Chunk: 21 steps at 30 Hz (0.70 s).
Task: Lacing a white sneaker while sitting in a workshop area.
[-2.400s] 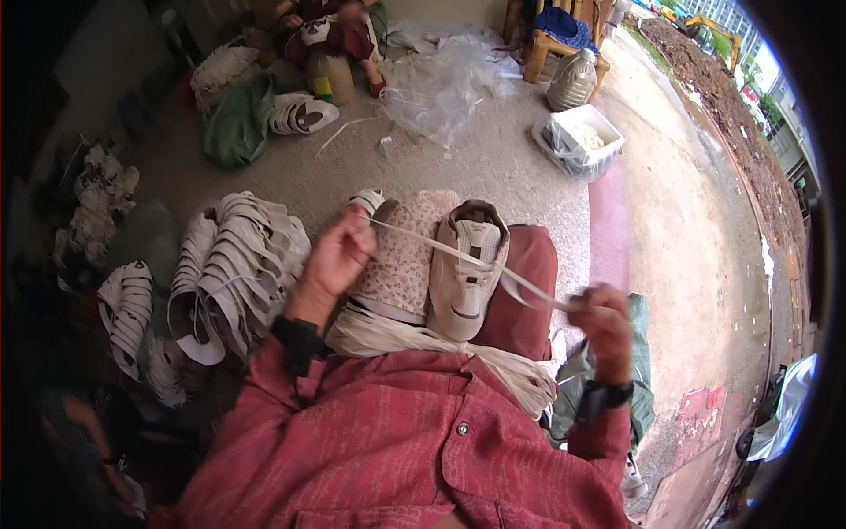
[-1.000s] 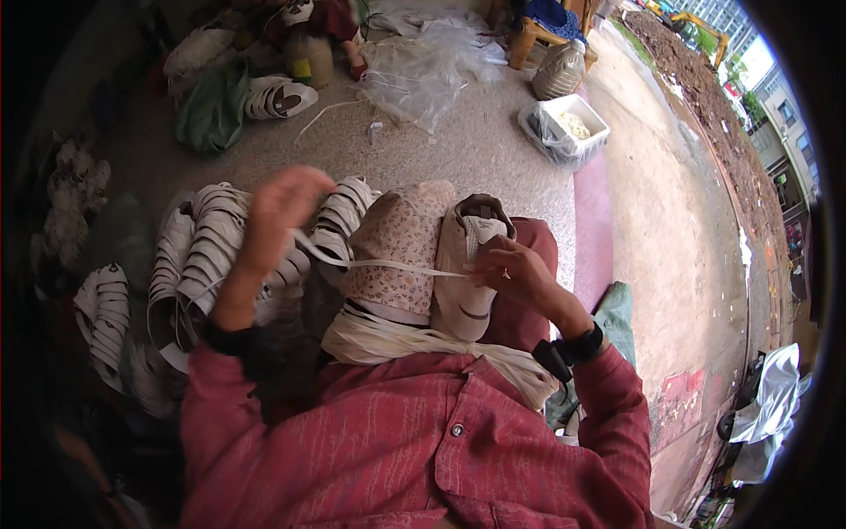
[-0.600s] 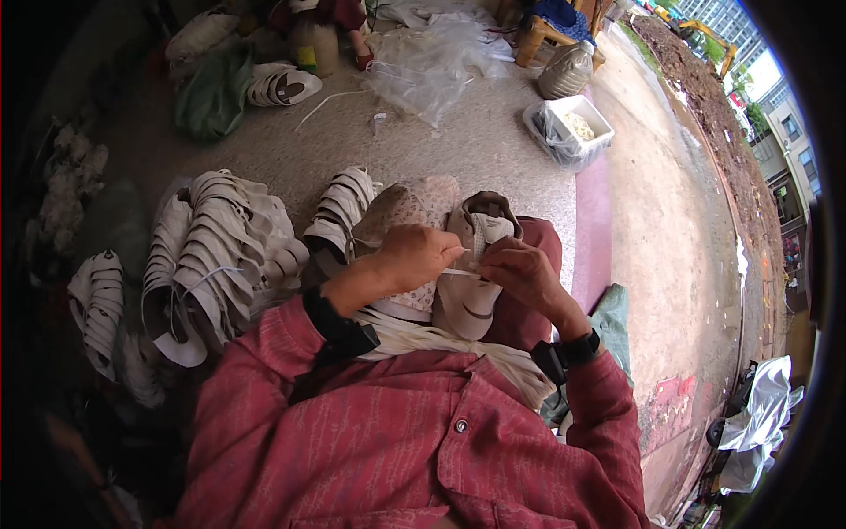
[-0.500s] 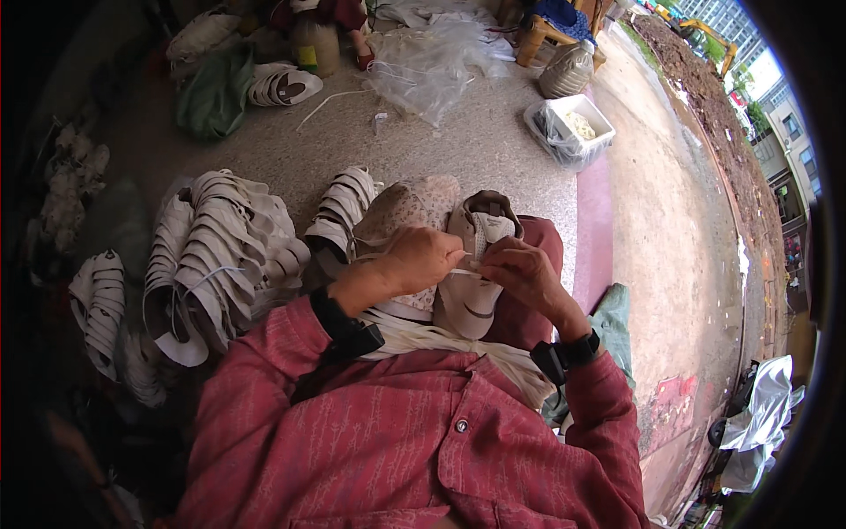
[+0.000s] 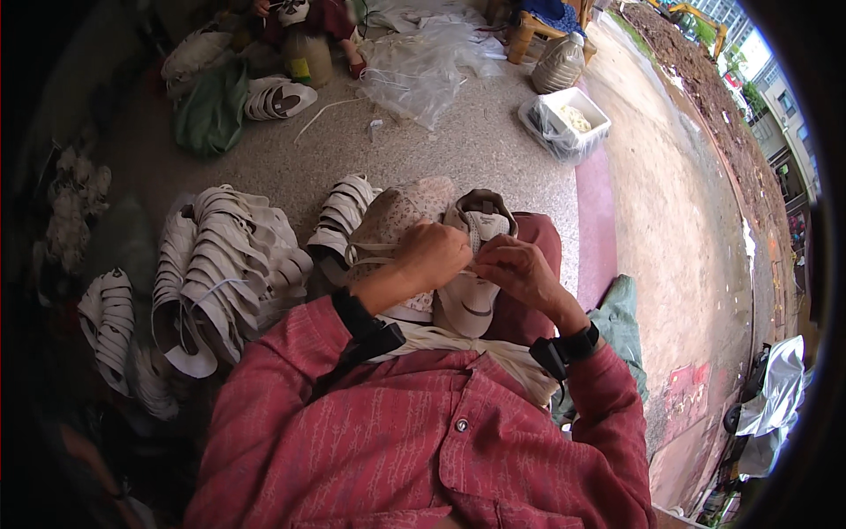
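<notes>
A beige sneaker upper (image 5: 463, 310) with a dark curved mark lies on my lap, its collar pointing away from me and its pale tongue (image 5: 485, 226) showing. Over its lace area my left hand (image 5: 438, 254) is closed in a pinch on the white shoelace. My right hand (image 5: 515, 267) pinches at the same spot, almost touching the left one; the lace between the fingertips is mostly hidden. A pale loop of lace (image 5: 368, 250) trails left of my left hand across the patterned cloth (image 5: 401, 210) on my leg. More pale laces (image 5: 507, 357) lie bundled across my lap.
Stacks of white shoe uppers (image 5: 231, 251) stand on the floor at my left, with a smaller stack (image 5: 342, 216) nearer my leg. Ahead lie plastic sheeting (image 5: 423, 75), a green bag (image 5: 210, 110) and a white lined tub (image 5: 573, 123). Another person (image 5: 330, 18) sits at the far left.
My hands have come closer together, and the lace stretched between them is now mostly hidden. A lace loop shows left of my left hand. The other person holds a shoe upper higher in view.
</notes>
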Each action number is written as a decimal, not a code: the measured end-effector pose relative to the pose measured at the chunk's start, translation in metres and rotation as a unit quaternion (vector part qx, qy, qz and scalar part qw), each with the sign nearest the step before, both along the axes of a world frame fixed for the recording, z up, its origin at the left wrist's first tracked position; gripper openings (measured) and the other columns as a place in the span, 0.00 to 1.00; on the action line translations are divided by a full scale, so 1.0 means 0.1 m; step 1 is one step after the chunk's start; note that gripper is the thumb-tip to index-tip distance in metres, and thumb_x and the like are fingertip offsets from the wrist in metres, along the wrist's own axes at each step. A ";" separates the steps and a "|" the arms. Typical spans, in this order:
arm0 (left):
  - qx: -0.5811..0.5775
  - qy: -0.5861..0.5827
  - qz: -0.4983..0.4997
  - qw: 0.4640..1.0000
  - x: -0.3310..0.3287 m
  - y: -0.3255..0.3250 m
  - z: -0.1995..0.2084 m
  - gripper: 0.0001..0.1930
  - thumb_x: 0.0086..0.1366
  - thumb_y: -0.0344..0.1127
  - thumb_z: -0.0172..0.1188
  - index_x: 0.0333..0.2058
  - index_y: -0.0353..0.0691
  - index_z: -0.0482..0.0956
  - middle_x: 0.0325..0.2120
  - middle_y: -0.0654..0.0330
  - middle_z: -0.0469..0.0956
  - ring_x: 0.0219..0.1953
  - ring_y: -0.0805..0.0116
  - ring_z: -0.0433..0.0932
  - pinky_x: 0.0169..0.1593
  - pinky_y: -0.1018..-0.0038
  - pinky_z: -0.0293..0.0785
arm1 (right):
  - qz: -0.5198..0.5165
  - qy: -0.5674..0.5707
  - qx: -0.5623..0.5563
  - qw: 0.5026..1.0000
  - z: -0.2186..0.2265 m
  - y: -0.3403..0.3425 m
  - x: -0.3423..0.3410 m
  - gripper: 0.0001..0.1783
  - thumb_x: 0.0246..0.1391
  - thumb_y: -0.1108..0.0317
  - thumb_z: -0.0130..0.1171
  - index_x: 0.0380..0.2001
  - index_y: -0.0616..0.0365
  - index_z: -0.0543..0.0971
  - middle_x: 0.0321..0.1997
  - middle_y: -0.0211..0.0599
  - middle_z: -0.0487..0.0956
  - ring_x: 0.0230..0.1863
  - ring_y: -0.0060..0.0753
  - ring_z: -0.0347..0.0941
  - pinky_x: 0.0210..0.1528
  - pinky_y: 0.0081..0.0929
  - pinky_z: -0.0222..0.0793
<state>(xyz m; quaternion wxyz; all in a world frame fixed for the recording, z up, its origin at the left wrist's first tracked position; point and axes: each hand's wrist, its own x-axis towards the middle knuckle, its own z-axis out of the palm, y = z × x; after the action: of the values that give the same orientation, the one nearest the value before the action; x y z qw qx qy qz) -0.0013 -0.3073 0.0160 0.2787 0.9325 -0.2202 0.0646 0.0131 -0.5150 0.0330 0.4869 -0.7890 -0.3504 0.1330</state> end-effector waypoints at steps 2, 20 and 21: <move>0.000 0.044 0.018 0.999 0.04 -0.03 0.01 0.13 0.59 0.39 0.51 0.21 0.43 0.80 0.23 0.55 0.80 0.29 0.54 0.80 0.46 0.60 0.67 | 0.002 -0.001 0.006 1.000 -0.03 0.00 0.00 0.08 0.53 0.72 0.64 0.36 0.61 0.83 0.37 0.35 0.77 0.39 0.31 0.74 0.39 0.26 0.70; -0.084 0.122 -0.259 0.954 0.55 0.36 0.29 0.15 0.48 0.29 0.67 0.35 0.39 0.73 0.35 0.60 0.73 0.31 0.64 0.75 0.37 0.69 0.71 | 0.043 -0.111 -0.041 0.992 0.10 0.03 0.39 0.07 0.48 0.75 0.64 0.32 0.57 0.81 0.32 0.32 0.74 0.37 0.33 0.73 0.39 0.28 0.68; -0.092 0.133 -0.248 0.955 0.55 0.36 0.27 0.15 0.47 0.28 0.67 0.34 0.39 0.73 0.33 0.61 0.73 0.31 0.65 0.75 0.37 0.70 0.71 | 0.038 -0.113 -0.032 0.992 0.11 0.04 0.38 0.06 0.47 0.74 0.64 0.32 0.57 0.80 0.31 0.33 0.73 0.35 0.35 0.72 0.37 0.29 0.68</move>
<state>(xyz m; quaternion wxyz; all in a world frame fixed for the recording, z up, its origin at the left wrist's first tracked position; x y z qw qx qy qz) 0.0533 -0.2712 0.0430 0.3977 0.8191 -0.3982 -0.1114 0.0515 -0.5111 0.0436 0.4133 -0.8003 -0.4284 0.0719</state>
